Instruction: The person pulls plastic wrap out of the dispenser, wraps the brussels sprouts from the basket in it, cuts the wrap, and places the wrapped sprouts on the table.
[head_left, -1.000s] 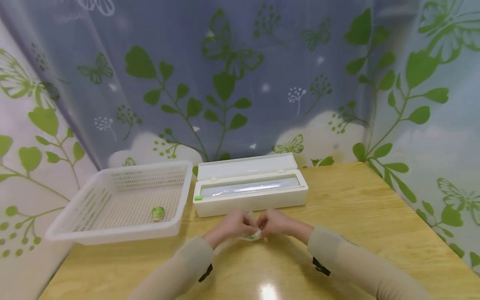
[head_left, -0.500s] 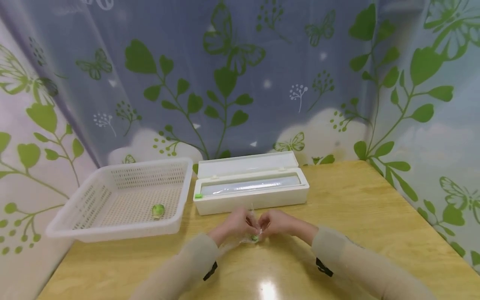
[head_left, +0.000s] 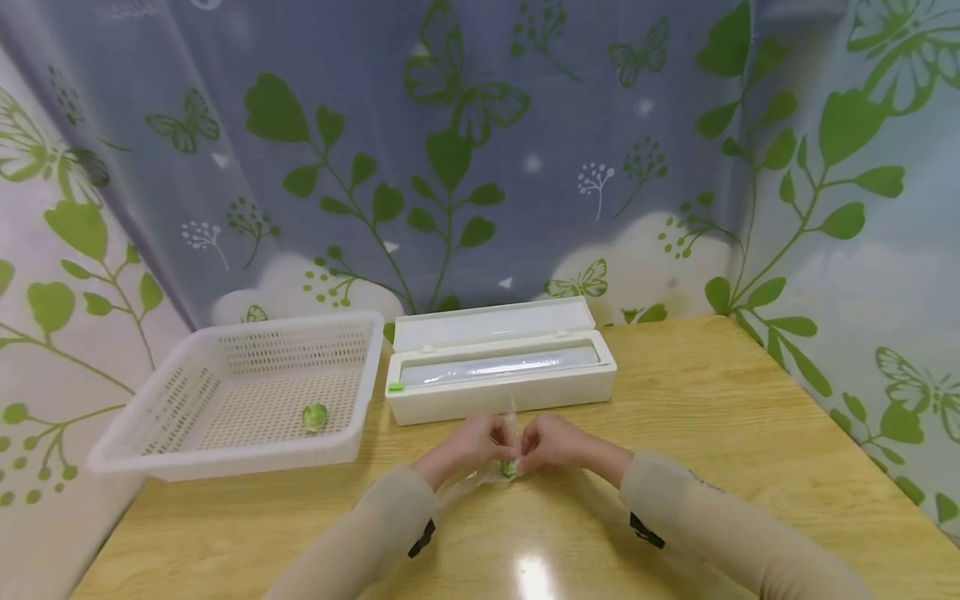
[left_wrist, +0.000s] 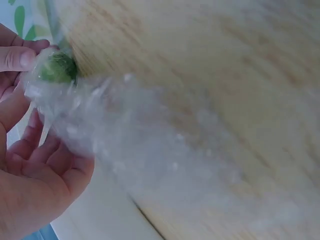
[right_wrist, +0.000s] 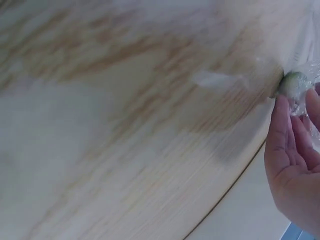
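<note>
Just in front of the white box, both hands meet over a Brussels sprout (left_wrist: 59, 67) wrapped in clear cling film (left_wrist: 145, 130). Thumb and fingers of the left hand (head_left: 478, 440) pinch the film close beside the sprout, and a loose crumpled stretch trails from them in the left wrist view. The right hand (head_left: 549, 443) grips gathered film from the other side, its fingertips right at the wrapped sprout in the right wrist view. A thin tip of film sticks up between the hands in the head view. Fingers partly hide the sprout there.
A cling film dispenser box (head_left: 501, 400) stands behind the hands with its lid (head_left: 493, 325) raised and a roll (head_left: 502, 369) inside. To the left, a white plastic basket (head_left: 225, 463) holds another Brussels sprout (head_left: 314, 417). A patterned curtain (head_left: 525, 208) hangs behind the wooden table (head_left: 720, 433).
The fingers have shifted slightly around the film; its upright tip and the sprout beneath show more clearly. The head view has tilted down a little. Box and basket stay in place.
</note>
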